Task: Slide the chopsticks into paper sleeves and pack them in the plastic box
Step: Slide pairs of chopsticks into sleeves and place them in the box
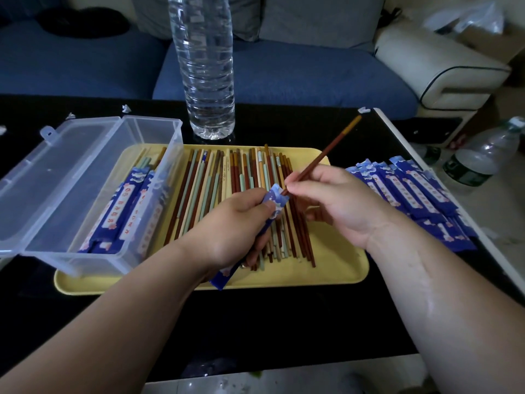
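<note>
The desk is glossy black with a white right edge. On it lies a pale yellow tray of loose chopsticks in dark brown, reddish brown, sage green, cream and mustard. The paper sleeve is royal blue with white clouds and pink blossoms, like the sleeve pile at the desk's right edge. The plastic box is clear, frosted. The raised chopstick is red-brown, tan-tipped.

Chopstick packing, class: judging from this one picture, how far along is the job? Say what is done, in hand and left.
Done: a few sleeved pairs lie in the plastic box. In hand: the left hand holds a paper sleeve while the right hand feeds in brown chopsticks. Left: many bare chopsticks on the yellow tray and a pile of empty sleeves.
</note>
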